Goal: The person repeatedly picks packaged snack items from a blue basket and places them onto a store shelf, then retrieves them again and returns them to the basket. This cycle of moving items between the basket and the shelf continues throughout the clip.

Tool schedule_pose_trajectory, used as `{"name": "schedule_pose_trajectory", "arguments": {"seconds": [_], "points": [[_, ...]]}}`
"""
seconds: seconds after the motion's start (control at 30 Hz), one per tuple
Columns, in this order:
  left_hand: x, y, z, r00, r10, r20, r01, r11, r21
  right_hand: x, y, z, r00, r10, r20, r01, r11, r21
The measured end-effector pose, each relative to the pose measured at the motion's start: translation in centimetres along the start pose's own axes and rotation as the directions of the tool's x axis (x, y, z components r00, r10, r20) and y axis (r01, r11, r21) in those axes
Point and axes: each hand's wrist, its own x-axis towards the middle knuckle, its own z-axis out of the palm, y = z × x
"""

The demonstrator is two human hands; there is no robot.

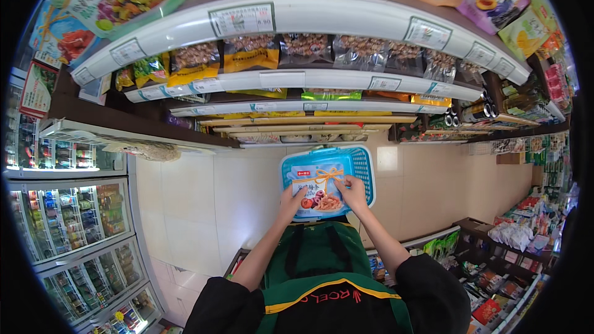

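A light blue snack pouch [320,190] with a printed orange bow and pictured dried fruit lies face up over a blue plastic shopping basket [363,163]. My left hand [293,199] grips the pouch's left edge, thumb on its front. At the right edge, my right hand [352,191] pinches it near the bow, thumb and fingers together. The basket sits just before my green apron [325,250]; the pouch hides much of its inside. What supports the basket cannot be told.
Ahead, store shelves [241,81] with white price rails hold bagged snacks. Glass-door drink coolers [69,213] stand on the left. A low display [492,269] of packaged goods is at the lower right. Pale floor tiles [185,199] lie between them.
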Motion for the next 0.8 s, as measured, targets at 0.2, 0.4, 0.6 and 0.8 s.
{"name": "schedule_pose_trajectory", "arguments": {"seconds": [0.2,0.4,0.6,0.8], "points": [[1.9,-6.9,-1.1,0.997,-0.079,-0.012,0.079,0.996,-0.043,0.9,5.2,4.1,0.988,0.154,-0.012,-0.154,0.986,-0.066],[1.8,-8.2,-0.5,0.993,-0.098,-0.068,0.097,0.995,-0.017,1.1,7.3,6.7,0.904,0.421,0.078,-0.427,0.897,0.114],[1.1,-12.6,-0.1,0.989,-0.002,0.147,-0.049,0.94,0.339,1.5,4.1,9.1,0.859,0.434,0.272,-0.512,0.744,0.429],[-0.1,-16.4,2.5,0.974,-0.009,0.226,-0.034,0.982,0.185,1.7,8.1,12.7,0.98,0.189,0.066,-0.16,0.938,-0.307]]}}
